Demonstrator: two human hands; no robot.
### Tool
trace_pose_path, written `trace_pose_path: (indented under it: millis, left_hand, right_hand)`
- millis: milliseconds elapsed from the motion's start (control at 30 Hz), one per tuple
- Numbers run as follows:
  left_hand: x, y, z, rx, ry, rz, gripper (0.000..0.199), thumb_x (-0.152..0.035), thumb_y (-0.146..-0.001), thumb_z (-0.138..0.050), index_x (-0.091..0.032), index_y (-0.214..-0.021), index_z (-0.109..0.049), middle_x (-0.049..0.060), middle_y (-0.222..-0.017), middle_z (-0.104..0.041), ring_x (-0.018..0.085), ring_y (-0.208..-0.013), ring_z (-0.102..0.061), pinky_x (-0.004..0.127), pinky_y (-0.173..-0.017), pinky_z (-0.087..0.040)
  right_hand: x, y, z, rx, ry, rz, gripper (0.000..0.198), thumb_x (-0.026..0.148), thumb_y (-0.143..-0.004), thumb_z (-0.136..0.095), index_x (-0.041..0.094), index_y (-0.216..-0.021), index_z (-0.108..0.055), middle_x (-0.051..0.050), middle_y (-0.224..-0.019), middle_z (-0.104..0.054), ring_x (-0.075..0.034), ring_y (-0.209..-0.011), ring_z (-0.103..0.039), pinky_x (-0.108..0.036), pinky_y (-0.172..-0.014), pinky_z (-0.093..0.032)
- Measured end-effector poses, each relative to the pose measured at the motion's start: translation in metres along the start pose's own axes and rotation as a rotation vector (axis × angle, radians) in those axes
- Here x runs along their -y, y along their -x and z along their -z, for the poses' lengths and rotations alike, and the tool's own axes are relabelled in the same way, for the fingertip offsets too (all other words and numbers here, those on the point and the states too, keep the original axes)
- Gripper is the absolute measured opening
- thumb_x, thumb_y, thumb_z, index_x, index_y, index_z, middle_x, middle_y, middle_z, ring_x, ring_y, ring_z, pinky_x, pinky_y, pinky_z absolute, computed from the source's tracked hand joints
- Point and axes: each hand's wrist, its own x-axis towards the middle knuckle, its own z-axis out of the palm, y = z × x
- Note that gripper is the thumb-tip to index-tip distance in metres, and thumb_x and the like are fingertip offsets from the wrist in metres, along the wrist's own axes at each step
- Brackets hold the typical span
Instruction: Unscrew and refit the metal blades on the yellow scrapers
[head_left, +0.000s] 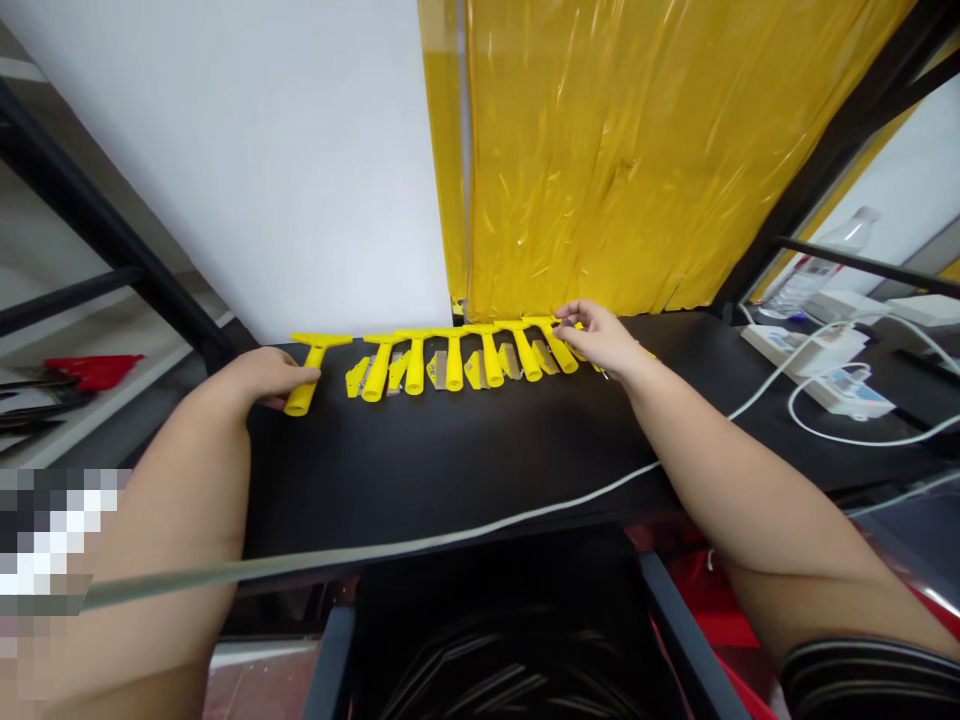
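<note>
My left hand [274, 377] is closed around the stem of a yellow T-shaped scraper handle [301, 393] at the left end of a row. Several similar yellow scraper handles [454, 365] lie side by side on the black table [442, 470], heads toward the wall. Between them are yellow flat pieces [354, 378], brownish pieces [512, 360] and small shiny bits too small to name. Over the right end of the row, my right hand [600, 338] has its thumb and fingers apart, close to the last handle [561, 350]. Part of what lies beneath it is hidden.
A white cable [487, 525] runs across the table's front edge. On the right are a power strip [817, 370], more cables and a clear plastic bottle [821, 265]. Black frame posts [112, 210] flank the table. Yellow plastic sheeting [600, 150] hangs behind it.
</note>
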Motion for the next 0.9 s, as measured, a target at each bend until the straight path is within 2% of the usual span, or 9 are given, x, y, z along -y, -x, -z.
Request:
trace_pose_path:
  millis: [167,367,600,733,833,900]
  left_hand:
    - [0.002,-0.007,-0.012,0.08,-0.01,0.089,0.05,-0.053,-0.073,-0.081,-0.009,-0.098,-0.076,0.006,-0.07,-0.072,0.022,-0.069,-0.07,0.029,-0.065,-0.057]
    - [0.008,-0.018,-0.021,0.127,-0.052,0.219,0.043,-0.036,-0.073,-0.08,-0.003,-0.101,-0.075,0.006,-0.064,-0.072,0.023,-0.058,-0.068,0.031,-0.055,-0.057]
    - [0.004,-0.018,-0.025,0.131,-0.062,0.196,0.04,-0.033,-0.073,-0.076,-0.007,-0.103,-0.076,0.006,-0.068,-0.074,0.023,-0.064,-0.071,0.029,-0.057,-0.058]
    - [0.004,-0.018,-0.025,0.131,-0.08,0.185,0.04,-0.032,-0.073,-0.074,-0.008,-0.105,-0.077,0.007,-0.072,-0.076,0.025,-0.068,-0.072,0.031,-0.06,-0.059]
    - [0.004,-0.019,-0.025,0.123,-0.102,0.176,0.039,-0.032,-0.073,-0.073,-0.009,-0.104,-0.078,0.006,-0.074,-0.076,0.025,-0.07,-0.072,0.031,-0.061,-0.059]
    - [0.005,-0.019,-0.026,0.119,-0.117,0.172,0.037,-0.032,-0.073,-0.073,-0.009,-0.101,-0.078,0.006,-0.072,-0.076,0.024,-0.068,-0.072,0.03,-0.06,-0.058]
  right_hand:
    - [-0.003,-0.008,0.017,-0.097,0.023,-0.028,0.032,0.024,-0.075,-0.073,0.018,-0.105,-0.063,-0.001,-0.092,-0.061,-0.012,-0.069,-0.052,-0.029,-0.067,-0.045]
    - [-0.01,-0.014,0.028,-0.167,0.028,-0.013,0.031,0.026,-0.073,-0.073,0.019,-0.102,-0.063,-0.005,-0.094,-0.061,-0.016,-0.075,-0.054,-0.029,-0.064,-0.046]
    - [-0.008,-0.011,0.024,-0.137,0.027,-0.042,0.034,0.026,-0.072,-0.073,0.017,-0.103,-0.064,-0.005,-0.095,-0.062,-0.014,-0.073,-0.054,-0.027,-0.062,-0.044]
    - [-0.006,-0.011,0.024,-0.136,0.012,-0.08,0.026,0.021,-0.076,-0.067,0.016,-0.102,-0.067,-0.005,-0.098,-0.064,-0.014,-0.073,-0.058,-0.026,-0.06,-0.042]
    - [-0.005,-0.01,0.025,-0.112,-0.034,-0.096,0.021,0.015,-0.078,-0.065,0.017,-0.098,-0.067,-0.005,-0.09,-0.064,-0.014,-0.072,-0.06,-0.025,-0.057,-0.043]
    - [-0.002,-0.008,0.024,-0.041,-0.09,-0.115,0.019,0.014,-0.078,-0.067,0.017,-0.096,-0.066,-0.002,-0.079,-0.062,-0.014,-0.066,-0.058,-0.025,-0.053,-0.045]
